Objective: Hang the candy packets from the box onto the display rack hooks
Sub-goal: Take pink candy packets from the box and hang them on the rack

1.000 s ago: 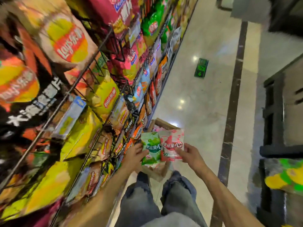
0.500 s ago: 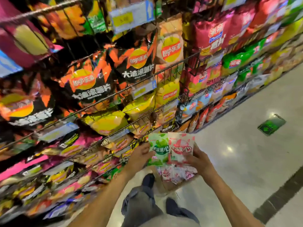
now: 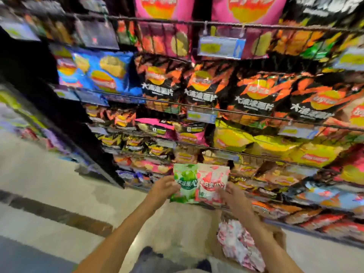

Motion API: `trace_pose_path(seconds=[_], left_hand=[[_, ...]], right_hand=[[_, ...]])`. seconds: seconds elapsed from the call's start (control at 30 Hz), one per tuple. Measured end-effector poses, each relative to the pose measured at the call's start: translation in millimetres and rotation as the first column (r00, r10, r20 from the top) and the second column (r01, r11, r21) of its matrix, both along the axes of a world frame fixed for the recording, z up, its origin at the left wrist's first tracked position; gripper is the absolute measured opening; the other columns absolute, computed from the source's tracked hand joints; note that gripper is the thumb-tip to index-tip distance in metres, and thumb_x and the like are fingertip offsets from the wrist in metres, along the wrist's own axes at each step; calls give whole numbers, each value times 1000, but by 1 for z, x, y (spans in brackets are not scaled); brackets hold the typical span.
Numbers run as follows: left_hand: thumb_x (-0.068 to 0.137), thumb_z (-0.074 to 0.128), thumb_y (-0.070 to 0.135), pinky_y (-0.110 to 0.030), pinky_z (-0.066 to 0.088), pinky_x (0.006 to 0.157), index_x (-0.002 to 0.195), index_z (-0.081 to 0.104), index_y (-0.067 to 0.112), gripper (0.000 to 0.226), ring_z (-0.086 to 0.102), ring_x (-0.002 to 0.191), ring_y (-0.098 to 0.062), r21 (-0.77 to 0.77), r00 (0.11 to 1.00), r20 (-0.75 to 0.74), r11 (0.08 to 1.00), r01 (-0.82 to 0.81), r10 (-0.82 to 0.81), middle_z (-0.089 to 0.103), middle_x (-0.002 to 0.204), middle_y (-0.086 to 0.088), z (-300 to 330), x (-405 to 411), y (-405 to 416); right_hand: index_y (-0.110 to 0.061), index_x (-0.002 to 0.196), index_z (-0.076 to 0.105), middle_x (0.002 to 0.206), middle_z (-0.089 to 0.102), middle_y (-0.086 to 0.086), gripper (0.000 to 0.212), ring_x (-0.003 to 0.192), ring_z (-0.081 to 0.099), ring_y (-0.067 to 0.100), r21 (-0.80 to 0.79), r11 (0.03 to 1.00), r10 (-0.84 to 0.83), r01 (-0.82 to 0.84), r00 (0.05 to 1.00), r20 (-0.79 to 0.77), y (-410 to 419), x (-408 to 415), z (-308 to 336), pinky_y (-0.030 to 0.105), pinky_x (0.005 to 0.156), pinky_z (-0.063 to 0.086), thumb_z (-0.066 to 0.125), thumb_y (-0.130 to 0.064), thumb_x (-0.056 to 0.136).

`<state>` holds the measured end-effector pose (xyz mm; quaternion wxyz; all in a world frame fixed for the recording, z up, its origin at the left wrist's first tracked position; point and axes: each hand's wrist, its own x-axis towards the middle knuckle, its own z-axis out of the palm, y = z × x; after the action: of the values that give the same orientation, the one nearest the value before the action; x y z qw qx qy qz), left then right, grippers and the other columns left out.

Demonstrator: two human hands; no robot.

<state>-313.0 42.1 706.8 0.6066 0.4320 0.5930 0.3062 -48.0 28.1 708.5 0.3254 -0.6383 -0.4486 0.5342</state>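
Left hand (image 3: 164,189) grips green packet (image 3: 185,182), right hand (image 3: 234,196) pink packet (image 3: 211,182), edges touching.

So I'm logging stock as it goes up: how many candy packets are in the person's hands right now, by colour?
Green candy packet, gripped by the left hand: 1
Pink candy packet, gripped by the right hand: 1
Total in the hands: 2
More packets lie in the box below, too blurred to count.
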Motion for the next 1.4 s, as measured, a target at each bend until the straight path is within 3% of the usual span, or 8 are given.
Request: trace_pose_path(seconds=[0.27,0.37,0.5,0.63,1.0,1.13,1.3,1.4], left_hand=[[97,65,4,-13,54,64,100,58,27,25,70,75,11,37,952,69,953,-300,298,73,80,26,16,-149,-34],[95,72,13,-21,59,74,111,65,20,20,75,91,-7,62,929,79,929,-366,361,79,102,7,17,-215,-47],[79,84,35,-43,60,91,127,63,3,61,73,106,-31,108,892,109,886,-450,440,74,118,-15,16,-307,-71],[97,68,15,-37,61,86,120,66,4,25,74,104,-32,153,846,63,832,-533,530,77,111,-12,20,-387,-97],[101,62,18,-27,61,82,119,69,7,22,76,99,-24,218,668,71,642,-735,741,79,107,-6,46,-571,-123],[102,59,17,-21,60,76,117,70,13,19,77,95,-17,228,635,38,612,-757,772,80,103,0,54,-636,-107],[102,60,20,-24,60,79,118,69,13,20,77,96,-19,248,614,-1,595,-765,790,80,104,0,61,-741,-65],[102,60,21,-30,61,85,117,69,16,18,75,101,-23,243,621,-12,605,-758,784,79,107,-1,71,-796,-37]], right_hand=[[-12,111,70,99,77,2,16,70,71,-6,31,951,307,-307,952,3,38,-157,26,8,60,48,68,-21,98],[-8,111,71,101,78,2,15,78,74,0,54,924,378,-378,926,2,43,-224,32,9,63,50,67,-14,98],[-12,112,72,102,77,-4,16,82,72,-5,87,882,468,-463,883,-35,42,-319,43,6,65,48,68,-18,98],[-7,109,72,96,78,-4,12,76,73,-1,105,830,554,-548,832,-40,41,-413,48,8,63,49,66,-10,98],[-1,109,73,101,80,6,22,93,76,16,154,686,723,-711,689,-40,70,-644,57,24,80,58,70,-19,97],[-2,97,72,89,75,17,28,77,64,12,209,663,738,-719,675,-20,95,-717,58,35,76,48,71,-31,96],[-16,92,69,75,74,-17,7,70,67,-3,256,617,777,-744,627,-50,138,-818,67,10,67,48,66,-17,99],[-16,112,71,103,79,-6,17,97,75,15,275,629,766,-727,640,-59,160,-873,79,31,86,58,68,-24,98]])
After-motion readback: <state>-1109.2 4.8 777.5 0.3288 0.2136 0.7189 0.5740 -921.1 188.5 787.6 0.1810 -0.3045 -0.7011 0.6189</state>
